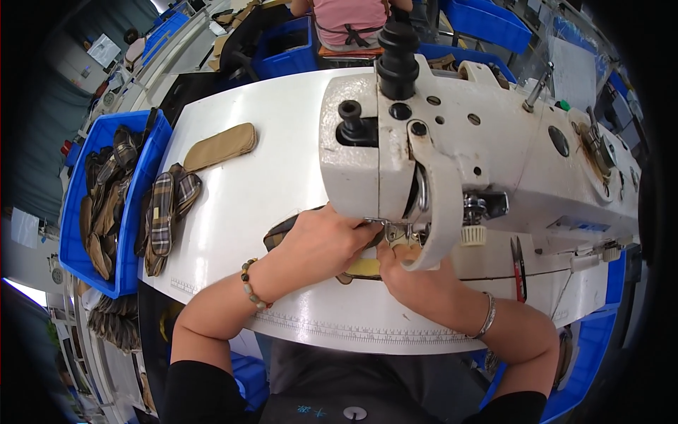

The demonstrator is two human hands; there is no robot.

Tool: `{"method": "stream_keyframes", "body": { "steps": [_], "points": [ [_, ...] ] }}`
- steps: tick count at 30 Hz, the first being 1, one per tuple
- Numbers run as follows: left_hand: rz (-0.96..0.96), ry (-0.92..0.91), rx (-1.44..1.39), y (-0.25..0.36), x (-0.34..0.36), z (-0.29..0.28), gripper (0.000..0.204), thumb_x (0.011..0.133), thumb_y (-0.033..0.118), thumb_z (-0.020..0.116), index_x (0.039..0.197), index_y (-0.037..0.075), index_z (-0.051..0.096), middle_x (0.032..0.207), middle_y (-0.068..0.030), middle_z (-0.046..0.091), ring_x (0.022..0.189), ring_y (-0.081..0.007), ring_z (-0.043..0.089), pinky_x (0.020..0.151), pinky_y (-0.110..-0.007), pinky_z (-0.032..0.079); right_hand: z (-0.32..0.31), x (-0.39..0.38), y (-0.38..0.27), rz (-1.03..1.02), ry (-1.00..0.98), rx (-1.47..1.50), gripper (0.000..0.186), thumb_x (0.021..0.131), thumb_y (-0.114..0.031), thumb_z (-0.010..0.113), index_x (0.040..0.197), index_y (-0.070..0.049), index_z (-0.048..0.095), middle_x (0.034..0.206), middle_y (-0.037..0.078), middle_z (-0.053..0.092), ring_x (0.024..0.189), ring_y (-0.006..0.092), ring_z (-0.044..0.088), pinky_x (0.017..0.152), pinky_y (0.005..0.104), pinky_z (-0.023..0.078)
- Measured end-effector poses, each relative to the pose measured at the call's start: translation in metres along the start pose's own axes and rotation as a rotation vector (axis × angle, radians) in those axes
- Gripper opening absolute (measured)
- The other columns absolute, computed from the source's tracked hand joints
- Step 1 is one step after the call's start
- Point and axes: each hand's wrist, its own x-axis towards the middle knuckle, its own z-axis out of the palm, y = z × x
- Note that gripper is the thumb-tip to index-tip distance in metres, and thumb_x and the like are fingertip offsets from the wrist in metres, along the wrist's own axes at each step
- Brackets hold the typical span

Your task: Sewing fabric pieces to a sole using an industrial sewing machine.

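Head view: left hand (328, 242), curled, lies over the dark plaid, rounded fabric piece (280, 233) on the white counter (233, 205) at the white metal sewing machine (508, 155); right hand (417, 281) alongside. Cannot tell either grip. Advisable: fabric flat, hands clear.

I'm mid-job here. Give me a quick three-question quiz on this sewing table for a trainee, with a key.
1. True or false: the tan stack lies to the right of the sewing machine.
2. What is on the wrist of the left hand?
A) Wristwatch
B) Beaded bracelet
C) Rubber glove
3. Fill in: the red-handled tool lies nearer to the ____ hand.

Key: 1. False, it lies to the left. 2. B. 3. Right.
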Motion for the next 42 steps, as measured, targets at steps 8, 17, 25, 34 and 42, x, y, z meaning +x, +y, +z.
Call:
{"method": "stream_keyframes", "body": {
  "steps": [8,17,25,34,42],
  "points": [
    [-0.059,-0.102,-0.064,0.002,0.003,-0.021,0.025,0.081,0.018,0.070,0.105,0.017,0.076,0.094,0.0006,0.068,0.086,-0.0196,0.067,0.058,-0.033,0.054,0.001,-0.003,-0.008,0.259,-0.033,0.292,0.012,0.090,-0.013,0.059,0.094,-0.003,0.066,0.068,0.012,0.066,0.060,0.0302,0.067,0.053,0.0394,0.054],
    [-0.140,-0.140,-0.112,0.008,0.003,-0.018,0.024,0.083,0.018,0.070,0.106,0.018,0.076,0.097,-0.0011,0.068,0.088,-0.0226,0.066,0.059,-0.035,0.054,0.001,-0.007,0.002,-0.083,0.066,-0.017,0.030,0.072,-0.008,0.067,0.099,0.003,0.065,0.066,0.012,0.064,0.055,0.0243,0.064,0.050,0.0377,0.050],
    [-0.240,-0.197,-0.125,0.016,0.004,-0.022,0.026,0.081,0.020,0.072,0.107,0.015,0.075,0.100,-0.0042,0.067,0.099,-0.0263,0.064,0.063,-0.037,0.056,0.005,0.001,0.000,0.471,0.204,0.752,0.011,0.085,-0.011,0.063,0.082,-0.002,0.068,0.061,0.014,0.060,0.054,0.0315,0.062,0.052,0.0404,0.050],
    [-0.263,-0.125,-0.195,0.007,0.001,-0.017,0.024,0.082,0.016,0.068,0.105,0.014,0.076,0.091,-0.0077,0.070,0.089,-0.0299,0.066,0.065,-0.039,0.056,0.008,-0.003,0.007,0.181,0.274,0.432,0.008,0.080,-0.010,0.067,0.084,-0.004,0.069,0.056,0.010,0.058,0.049,0.0281,0.060,0.047,0.0421,0.049],
    [-0.247,-0.116,-0.203,0.010,0.002,-0.015,0.024,0.080,0.015,0.068,0.102,0.013,0.076,0.092,-0.0095,0.070,0.085,-0.0313,0.066,0.064,-0.040,0.056,0.002,-0.008,0.007,-0.067,0.023,0.033,0.033,0.075,-0.012,0.065,0.107,-0.005,0.066,0.062,0.005,0.060,0.051,0.0222,0.059,0.047,0.0367,0.045]
  ]
}}
